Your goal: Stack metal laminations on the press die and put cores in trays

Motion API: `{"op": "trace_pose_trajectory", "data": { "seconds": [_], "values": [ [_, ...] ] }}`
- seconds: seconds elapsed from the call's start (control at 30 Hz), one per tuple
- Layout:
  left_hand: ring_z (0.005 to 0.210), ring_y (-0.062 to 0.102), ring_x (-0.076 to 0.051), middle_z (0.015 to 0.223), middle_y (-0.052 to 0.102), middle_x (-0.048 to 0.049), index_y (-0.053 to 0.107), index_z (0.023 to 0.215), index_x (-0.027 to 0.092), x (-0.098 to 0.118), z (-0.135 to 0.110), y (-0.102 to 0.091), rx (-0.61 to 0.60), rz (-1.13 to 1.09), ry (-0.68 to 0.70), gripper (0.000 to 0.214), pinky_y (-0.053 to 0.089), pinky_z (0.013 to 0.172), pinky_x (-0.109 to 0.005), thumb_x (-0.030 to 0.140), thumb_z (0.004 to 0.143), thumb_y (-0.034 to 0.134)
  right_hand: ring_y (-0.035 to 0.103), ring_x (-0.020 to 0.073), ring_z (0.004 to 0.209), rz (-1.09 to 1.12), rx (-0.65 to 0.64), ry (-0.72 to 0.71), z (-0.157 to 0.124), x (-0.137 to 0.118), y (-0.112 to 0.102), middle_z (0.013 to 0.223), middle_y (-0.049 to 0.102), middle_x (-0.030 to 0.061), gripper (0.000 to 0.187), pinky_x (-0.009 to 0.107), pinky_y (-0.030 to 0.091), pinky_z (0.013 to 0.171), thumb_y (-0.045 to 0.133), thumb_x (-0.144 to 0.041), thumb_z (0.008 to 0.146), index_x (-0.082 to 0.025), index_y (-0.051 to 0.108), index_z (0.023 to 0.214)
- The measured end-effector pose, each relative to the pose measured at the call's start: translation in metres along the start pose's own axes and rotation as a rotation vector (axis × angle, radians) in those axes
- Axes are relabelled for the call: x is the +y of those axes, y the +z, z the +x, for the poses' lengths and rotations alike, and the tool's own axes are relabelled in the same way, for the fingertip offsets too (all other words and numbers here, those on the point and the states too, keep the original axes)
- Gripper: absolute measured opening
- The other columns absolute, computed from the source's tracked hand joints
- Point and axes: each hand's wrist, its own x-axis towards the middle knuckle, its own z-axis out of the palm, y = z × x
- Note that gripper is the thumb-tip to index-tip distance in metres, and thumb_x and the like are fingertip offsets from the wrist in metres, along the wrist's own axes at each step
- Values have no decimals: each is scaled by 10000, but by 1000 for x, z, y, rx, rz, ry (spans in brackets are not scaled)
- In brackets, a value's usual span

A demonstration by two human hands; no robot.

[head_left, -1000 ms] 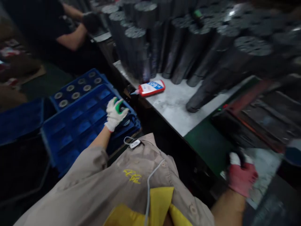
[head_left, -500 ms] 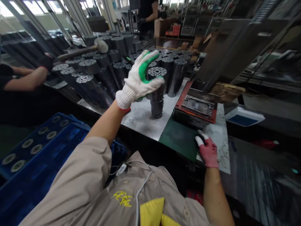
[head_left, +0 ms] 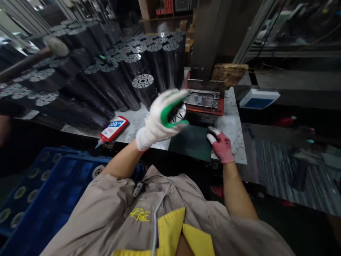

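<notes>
Left hand (head_left: 162, 115) hovering in white green-palmed glove, fingers half curled, hold unclear, beside laminated steel stack (head_left: 181, 114), right hand (head_left: 221, 145) resting on green mat (head_left: 190, 142), fingers slightly bent, gripping nothing visible

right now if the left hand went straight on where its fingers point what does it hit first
Probably the steel die block of the press, just beyond the left hand; depth is unclear.

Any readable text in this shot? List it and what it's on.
"609" on the blue band of the red-and-white squeeze bottle; the smaller print there is too small to read.
Yellow embroidered characters on the beige work shirt: too blurred to read.
Dark print on the red glove: too small to read.
</notes>
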Motion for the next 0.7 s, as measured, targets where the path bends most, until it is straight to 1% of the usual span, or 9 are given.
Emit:
{"op": "trace_pose_trajectory", "data": {
  "seconds": [0.07, 0.13, 0.23, 0.3, 0.37, 0.47, 0.57, 0.63, 0.7],
  "values": [
    [1415, 588, -318, 1521, 599, -152, 560, 1541, 168, -4, -22, 47, -195, -79, -71, 832, 490, 1241, -485, 754, 954, 619, 706, 309, 1249, -20, 5, -9, 0, -1, 0, 1306, 776, 135, 460, 547, 506, 1193, 588, -493, 936, -192, 802, 1209],
    [1417, 576, -343, 1513, 588, -183, 561, 1551, 157, -16, -43, 94, -330, -86, -179, 818, 481, 1231, -491, 714, 957, 640, 711, 309, 1245, -38, 10, -7, -1, -2, 0, 1298, 780, 134, 464, 542, 508, 1193, 589, -481, 938, -190, 795, 1235],
    [1405, 554, -379, 1474, 588, -194, 579, 1548, 173, -31, -65, 138, -410, -32, -274, 785, 429, 1245, -533, 672, 951, 683, 715, 300, 1241, -37, 16, 18, -1, -2, 3, 1280, 788, 123, 460, 530, 512, 1196, 610, -459, 926, -193, 784, 1260],
    [1388, 554, -374, 1456, 596, -184, 579, 1554, 185, -34, -72, 147, -384, -20, -269, 792, 405, 1252, -532, 714, 967, 640, 716, 296, 1250, 12, 22, 51, -2, -6, 2, 1295, 785, 121, 470, 519, 523, 1192, 627, -466, 917, -184, 779, 1260],
    [1379, 553, -367, 1454, 600, -180, 577, 1557, 185, -32, -75, 144, -324, -10, -262, 833, 393, 1252, -525, 782, 976, 566, 723, 293, 1246, 71, 35, 83, 0, -16, -3, 1306, 781, 123, 482, 509, 546, 1172, 631, -491, 934, -176, 770, 1272],
    [1378, 545, -382, 1465, 581, -196, 587, 1545, 173, -28, -75, 136, -225, 9, -286, 941, 390, 1242, -536, 877, 922, 549, 712, 297, 1271, -2, 82, -14, 13, -47, -21, 1329, 767, 109, 486, 516, 544, 1174, 652, -537, 981, -208, 751, 1324],
    [1356, 563, -382, 1469, 565, -190, 596, 1535, 202, -26, -76, 134, -192, -5, -385, 987, 436, 1201, -516, 906, 845, 638, 624, 340, 1401, -232, 79, -240, 47, -83, -37, 1411, 710, 113, 599, 547, 452, 1246, 681, -619, 984, -214, 708, 1423],
    [1320, 590, -366, 1447, 594, -172, 589, 1538, 236, -25, -75, 136, -235, -9, -454, 964, 471, 1164, -498, 881, 829, 690, 570, 382, 1449, -383, -5, -313, 80, -98, -37, 1441, 676, 136, 714, 595, 397, 1246, 588, -700, 1007, -146, 682, 1448],
    [1304, 602, -356, 1431, 624, -162, 577, 1545, 248, -26, -75, 138, -280, -15, -468, 941, 475, 1157, -495, 855, 837, 706, 534, 407, 1466, -464, -74, -334, 112, -103, -28, 1437, 673, 140, 799, 613, 386, 1214, 444, -759, 1028, -73, 741, 1309]
  ]
}}
